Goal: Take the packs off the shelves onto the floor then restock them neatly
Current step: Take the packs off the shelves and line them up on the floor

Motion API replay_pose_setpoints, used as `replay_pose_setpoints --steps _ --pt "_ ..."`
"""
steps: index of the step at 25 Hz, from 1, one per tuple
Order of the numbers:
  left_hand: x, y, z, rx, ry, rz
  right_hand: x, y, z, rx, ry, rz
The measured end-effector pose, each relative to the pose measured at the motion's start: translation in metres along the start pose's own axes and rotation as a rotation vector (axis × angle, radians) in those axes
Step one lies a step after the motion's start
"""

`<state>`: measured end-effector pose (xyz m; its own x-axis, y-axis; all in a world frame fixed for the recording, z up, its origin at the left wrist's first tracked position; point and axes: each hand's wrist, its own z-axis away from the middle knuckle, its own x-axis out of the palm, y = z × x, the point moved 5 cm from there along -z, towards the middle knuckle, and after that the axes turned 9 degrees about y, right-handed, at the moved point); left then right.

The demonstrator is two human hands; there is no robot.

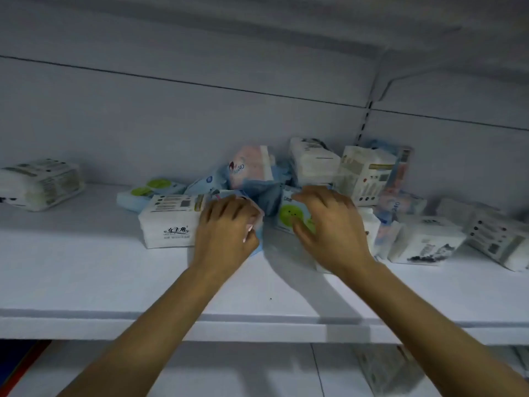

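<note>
- Grey back panel (200,124) behind everything, with a slotted upright (364,124) towards the right.
- White shelf (100,267) across the whole width, carrying the packs.
- Loose heap of tissue packs (286,173) at the middle and right of the shelf against the back panel, tumbled and leaning at odd angles.
- Left grip (226,230) clenched round a blue-edged pack (257,222) at the front of the heap, fingers over its top, thumb at its near side.
- Right grip (326,222) grasping a pack printed with green smiling faces (289,216), fingers curled over the top edge, thumb on the front; pack tilted, low in the heap.
- White pack with black lettering (169,224) lying flat, touching the left grip on its right end.
- Lone white pack (40,183) at the far left, well apart from the heap.
- Two white packs (426,242) and (503,239) at the right end, lying on the shelf.
- Upright white pack with printed panels (363,173) behind the right grip.
- Pink pack marked 240 (252,167) on top of the heap's middle.
- Flat pack with green circles (151,190) behind the lettered one.
- Blurred pack (389,371) below the shelf, lower right.
</note>
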<state>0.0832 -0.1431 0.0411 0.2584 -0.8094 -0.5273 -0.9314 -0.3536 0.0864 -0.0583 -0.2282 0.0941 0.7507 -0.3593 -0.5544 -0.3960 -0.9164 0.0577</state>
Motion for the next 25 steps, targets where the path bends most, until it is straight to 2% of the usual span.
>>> replay_pose_setpoints --steps 2,5,6,10,12,14,16,18,19,21,22,23,25 --pt "-0.002 -0.003 -0.001 -0.044 0.066 -0.065 0.022 0.006 -0.04 0.024 -0.111 -0.006" --pt "0.001 -0.004 -0.001 -0.043 0.177 -0.155 0.065 0.036 -0.057 0.157 -0.475 0.084" --pt "0.001 -0.005 0.0 -0.015 0.206 -0.165 0.074 0.042 -0.054 0.151 -0.533 0.121" --pt "0.004 0.002 -0.003 0.076 0.204 -0.05 0.092 0.037 -0.05 -0.048 -0.541 0.25" --pt "0.005 0.002 -0.002 0.055 0.178 -0.062 0.088 0.039 -0.054 0.0 -0.474 0.055" --pt "0.002 -0.004 -0.002 -0.028 0.173 -0.08 0.074 0.052 -0.06 0.301 -0.335 -0.361" --pt "0.003 -0.009 -0.002 -0.139 0.167 -0.052 0.055 0.06 -0.07 0.612 -0.119 -0.794" --pt "0.005 -0.011 -0.002 -0.267 0.139 0.113 0.038 0.049 -0.078 0.663 -0.022 -0.959" --pt "0.004 -0.012 -0.003 -0.363 0.127 0.318 0.033 0.034 -0.082 0.626 -0.076 -0.999" --pt "0.003 -0.016 -0.002 -0.583 0.162 0.78 0.032 -0.001 -0.084 0.549 -0.296 -1.066" --pt "0.002 -0.018 0.0 -0.663 0.183 0.921 0.037 -0.009 -0.086 0.543 -0.357 -1.081" --pt "0.001 -0.02 0.002 -0.709 0.209 0.987 0.043 -0.01 -0.091 0.59 -0.348 -1.113" --pt "0.0 -0.024 0.004 -0.751 0.248 1.032 0.06 0.007 -0.107 0.756 -0.197 -1.143"
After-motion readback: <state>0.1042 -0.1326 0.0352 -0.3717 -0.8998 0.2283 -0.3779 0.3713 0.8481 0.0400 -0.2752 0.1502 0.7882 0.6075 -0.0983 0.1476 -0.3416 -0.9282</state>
